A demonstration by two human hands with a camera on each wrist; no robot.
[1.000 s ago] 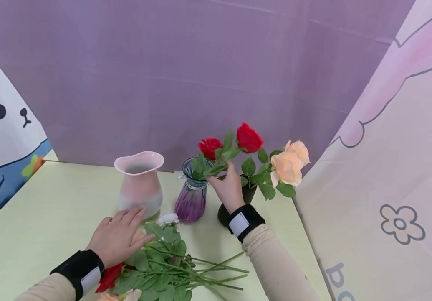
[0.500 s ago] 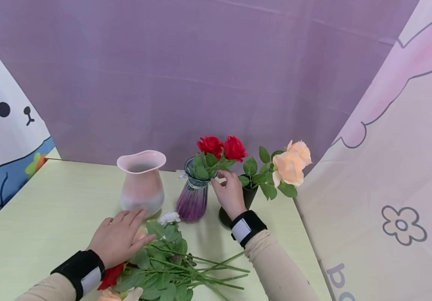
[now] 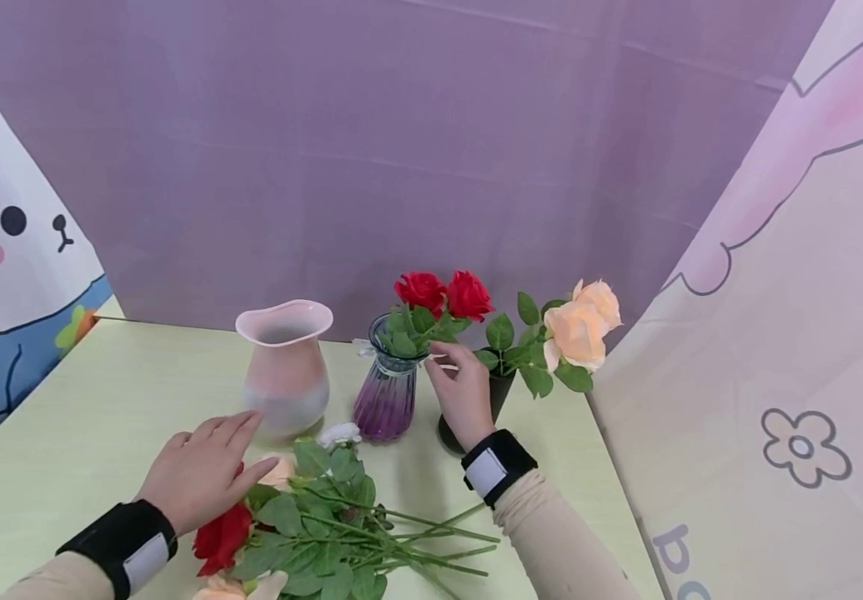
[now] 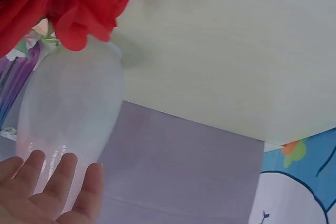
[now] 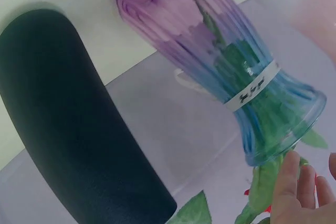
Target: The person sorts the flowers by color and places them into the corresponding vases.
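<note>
A purple backdrop (image 3: 401,150) is hanging behind a pale green table (image 3: 101,400), with cartoon curtains at either side. On the table a pink vase (image 3: 284,367) is standing just left of a ribbed purple-and-blue glass vase (image 3: 388,392), and a black vase (image 3: 493,392) with two peach roses (image 3: 579,325) is standing just right of that. Two red roses (image 3: 442,293) are sitting in the glass vase, their heads touching. A bunch of loose roses (image 3: 326,525) is lying at the near edge, stems pointing right, with one red bloom (image 3: 223,537) by the left wrist.

The right hand (image 3: 464,387) is reaching between the glass vase and the black vase, its fingertips (image 5: 294,177) touching the leaves at the glass vase's rim; the fingers are lying fairly straight and are not closing on a stem. The left hand (image 3: 202,471) is hovering flat over the heads of the loose roses, fingers (image 4: 63,174) spread and relaxed, gripping nothing, close to the pink vase's base.
</note>
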